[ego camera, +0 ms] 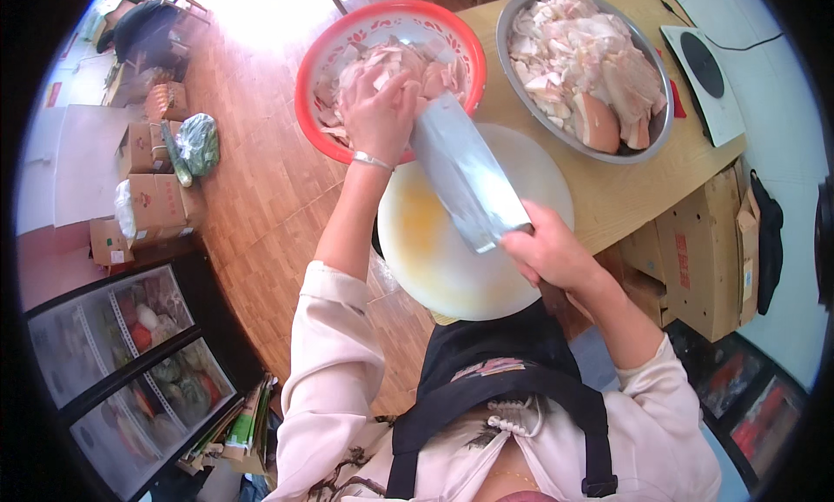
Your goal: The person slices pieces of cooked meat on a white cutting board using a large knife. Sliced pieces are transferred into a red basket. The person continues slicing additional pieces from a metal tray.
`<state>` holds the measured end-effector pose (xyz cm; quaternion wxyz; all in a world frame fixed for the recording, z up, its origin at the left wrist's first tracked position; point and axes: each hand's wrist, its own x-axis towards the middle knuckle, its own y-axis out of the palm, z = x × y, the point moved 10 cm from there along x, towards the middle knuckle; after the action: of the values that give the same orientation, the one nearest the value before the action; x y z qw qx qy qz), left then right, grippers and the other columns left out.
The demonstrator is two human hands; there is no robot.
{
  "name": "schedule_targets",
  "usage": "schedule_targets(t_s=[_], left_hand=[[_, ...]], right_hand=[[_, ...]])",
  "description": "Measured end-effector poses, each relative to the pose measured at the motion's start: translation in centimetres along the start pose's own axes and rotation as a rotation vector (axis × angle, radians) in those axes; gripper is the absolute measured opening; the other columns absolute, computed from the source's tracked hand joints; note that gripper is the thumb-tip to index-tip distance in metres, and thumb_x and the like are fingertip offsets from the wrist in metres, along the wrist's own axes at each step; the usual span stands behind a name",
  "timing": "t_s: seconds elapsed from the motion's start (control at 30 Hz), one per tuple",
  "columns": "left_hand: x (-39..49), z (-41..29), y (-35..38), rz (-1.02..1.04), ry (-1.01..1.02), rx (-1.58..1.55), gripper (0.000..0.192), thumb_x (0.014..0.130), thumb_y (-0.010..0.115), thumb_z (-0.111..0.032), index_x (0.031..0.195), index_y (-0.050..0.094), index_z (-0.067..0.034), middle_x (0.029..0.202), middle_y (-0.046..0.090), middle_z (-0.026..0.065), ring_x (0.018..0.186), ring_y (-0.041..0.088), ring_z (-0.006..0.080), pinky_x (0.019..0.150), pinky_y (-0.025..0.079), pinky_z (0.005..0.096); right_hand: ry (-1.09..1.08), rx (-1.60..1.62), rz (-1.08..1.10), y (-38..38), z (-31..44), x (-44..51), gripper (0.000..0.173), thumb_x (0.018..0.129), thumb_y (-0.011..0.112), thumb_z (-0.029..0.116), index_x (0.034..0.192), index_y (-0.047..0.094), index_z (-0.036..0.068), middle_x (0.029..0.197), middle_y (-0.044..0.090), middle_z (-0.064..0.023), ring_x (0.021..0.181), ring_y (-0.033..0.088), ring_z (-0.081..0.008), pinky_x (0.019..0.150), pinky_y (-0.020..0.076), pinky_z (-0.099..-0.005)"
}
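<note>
My right hand [547,248] grips the handle of a broad metal cleaver [462,173], whose blade slants up and left over a round white cutting board [423,261]. The blade's far end reaches the rim of a red-rimmed basin [474,32]. Inside that basin lie slices of pale meat [443,78]. Over the slices is my left hand [381,111], its fingers bent against the meat near the blade; whether it holds a piece cannot be told. Yellow stains mark the board's left side. A grey metal basin [666,120] holds a heap of pale meat pieces with skin [596,120].
The wooden table [606,208] carries both basins, the board and a white appliance with a round black plate [704,72]. Cardboard boxes [697,254] stand beneath its right side. Across the floor are more boxes [156,205], bagged greens [199,143] and a glass-doored fridge [130,365].
</note>
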<state>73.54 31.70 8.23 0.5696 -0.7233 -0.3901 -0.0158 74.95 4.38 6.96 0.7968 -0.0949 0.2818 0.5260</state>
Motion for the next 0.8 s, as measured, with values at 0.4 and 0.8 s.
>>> schedule_targets(t_s=[0.4,0.8], left_hand=[[-12.4,-10.6,1.7,0.245,0.106,-0.475,0.040,0.076,0.083,-0.006,0.115,0.073,-0.011,0.116,0.067,0.0111,0.116,0.062,0.0351,0.096,0.050,0.0490],[-16.1,-9.6,7.7,0.460,-0.254,-0.305,0.051,0.086,0.077,-0.019,0.134,0.063,-0.012,0.124,0.065,0.0136,0.116,0.064,0.0295,0.088,0.053,0.0446]], right_hand=[[0.163,0.255,-0.317,-7.7,-12.4,-9.2,0.011,0.096,0.065,0.005,0.106,0.061,0.002,0.069,0.056,0.0004,0.045,0.049,-0.0077,0.042,0.0408,-0.0262],[0.084,0.095,-0.352,-11.2,-12.4,-7.8,0.013,0.097,0.061,0.003,0.110,0.062,0.001,0.071,0.057,0.0018,0.046,0.047,-0.0051,0.042,0.0390,-0.0242]])
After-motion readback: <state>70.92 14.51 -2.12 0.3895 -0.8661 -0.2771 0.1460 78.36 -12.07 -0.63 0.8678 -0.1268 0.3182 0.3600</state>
